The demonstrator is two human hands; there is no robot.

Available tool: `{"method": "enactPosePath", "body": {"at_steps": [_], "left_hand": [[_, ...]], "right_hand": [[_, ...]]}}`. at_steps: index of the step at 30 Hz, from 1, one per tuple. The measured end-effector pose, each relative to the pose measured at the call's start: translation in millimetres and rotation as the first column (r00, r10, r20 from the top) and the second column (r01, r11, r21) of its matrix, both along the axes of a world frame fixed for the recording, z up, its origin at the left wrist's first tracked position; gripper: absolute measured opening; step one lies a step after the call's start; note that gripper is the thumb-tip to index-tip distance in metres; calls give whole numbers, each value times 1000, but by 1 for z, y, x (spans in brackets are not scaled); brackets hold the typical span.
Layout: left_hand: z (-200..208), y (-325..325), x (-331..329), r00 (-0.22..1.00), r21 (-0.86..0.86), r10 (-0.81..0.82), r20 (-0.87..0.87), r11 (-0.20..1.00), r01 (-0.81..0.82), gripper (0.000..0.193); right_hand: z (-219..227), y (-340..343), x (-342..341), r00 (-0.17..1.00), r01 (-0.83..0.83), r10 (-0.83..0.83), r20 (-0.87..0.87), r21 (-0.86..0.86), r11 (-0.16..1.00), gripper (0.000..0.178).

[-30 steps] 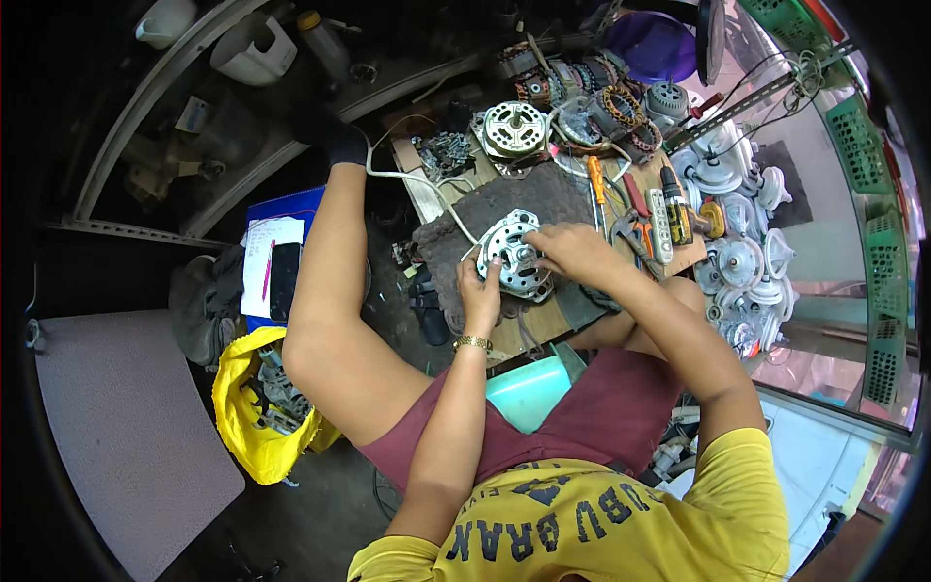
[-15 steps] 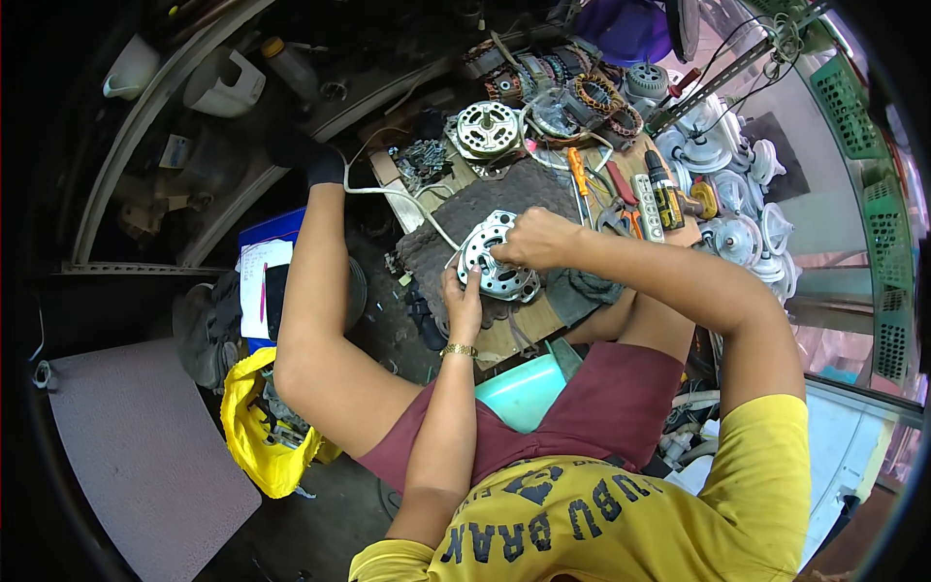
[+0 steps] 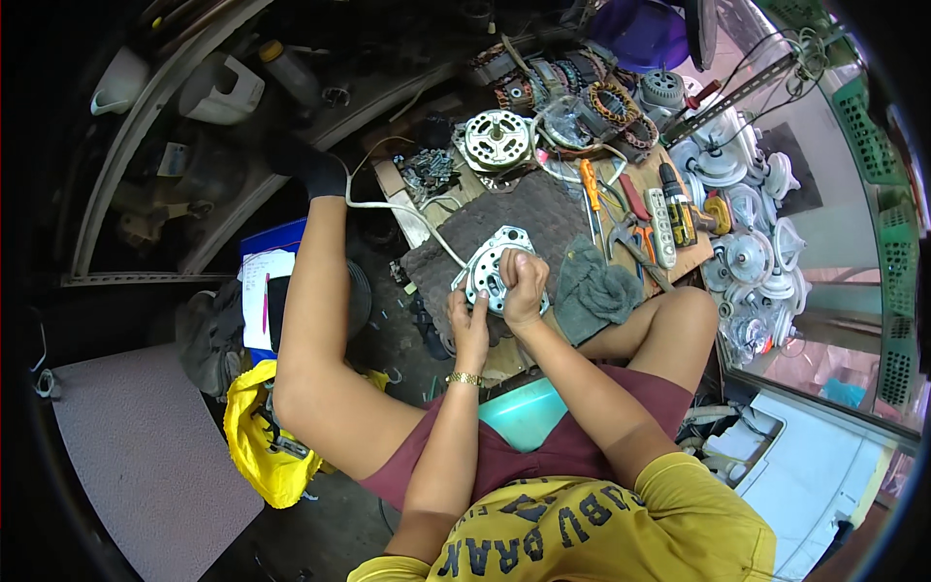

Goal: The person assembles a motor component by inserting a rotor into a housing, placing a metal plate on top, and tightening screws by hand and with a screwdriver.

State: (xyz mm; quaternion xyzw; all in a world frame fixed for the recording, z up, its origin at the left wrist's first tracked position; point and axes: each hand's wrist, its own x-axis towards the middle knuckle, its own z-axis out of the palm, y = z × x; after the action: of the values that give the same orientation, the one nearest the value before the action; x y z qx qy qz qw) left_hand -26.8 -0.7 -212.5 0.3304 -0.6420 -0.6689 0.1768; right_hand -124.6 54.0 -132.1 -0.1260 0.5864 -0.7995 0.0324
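Observation:
A round silver electric motor (image 3: 504,241) with holes in its end cover rests on the dark padded mat (image 3: 427,252) in front of me. My left hand (image 3: 469,325) grips its near left rim, with the thumb on the cover's edge. Over the cover's middle, my right hand (image 3: 524,284) is closed in a fist. Whatever its fingers grip there, perhaps the motor's shaft, is hidden. From the motor's left side a white cable (image 3: 407,208) runs off toward my raised left foot. Close to the right fist lies a crumpled grey-green rag (image 3: 596,291).
Another motor (image 3: 497,138) stands at the wooden board's far side, beside copper-wound stators (image 3: 611,102). At the right are an orange screwdriver (image 3: 589,179), a power strip (image 3: 661,228), a drill (image 3: 676,204) and white plastic pulleys (image 3: 749,254). A turquoise basin (image 3: 526,415) sits between my legs.
My right forearm has swung in from the right, its elbow now lower and nearer my body. The right fist has turned over the motor. My left hand keeps its hold.

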Motion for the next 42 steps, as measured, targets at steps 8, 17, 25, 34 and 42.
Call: {"method": "enactPosePath", "body": {"at_steps": [8,17,25,34,42], "left_hand": [[11,4,-2,995,-238,72,64,970,-55,37],[10,1,-2,976,191,188,108,960,-206,27],[12,1,2,982,214,121,145,965,-151,24],[3,2,6,983,100,157,95,981,-167,20],[11,10,6,989,204,132,69,968,-144,33]], "right_hand": [[-9,36,-33,773,-567,613,-165,253,784,33],[-9,81,-33,766,-105,632,-121,946,308,128],[-16,74,-45,732,-115,653,-193,910,398,118],[-7,71,-46,745,-152,638,-195,882,447,111],[-7,75,-58,675,-210,731,-102,923,323,120]]}}
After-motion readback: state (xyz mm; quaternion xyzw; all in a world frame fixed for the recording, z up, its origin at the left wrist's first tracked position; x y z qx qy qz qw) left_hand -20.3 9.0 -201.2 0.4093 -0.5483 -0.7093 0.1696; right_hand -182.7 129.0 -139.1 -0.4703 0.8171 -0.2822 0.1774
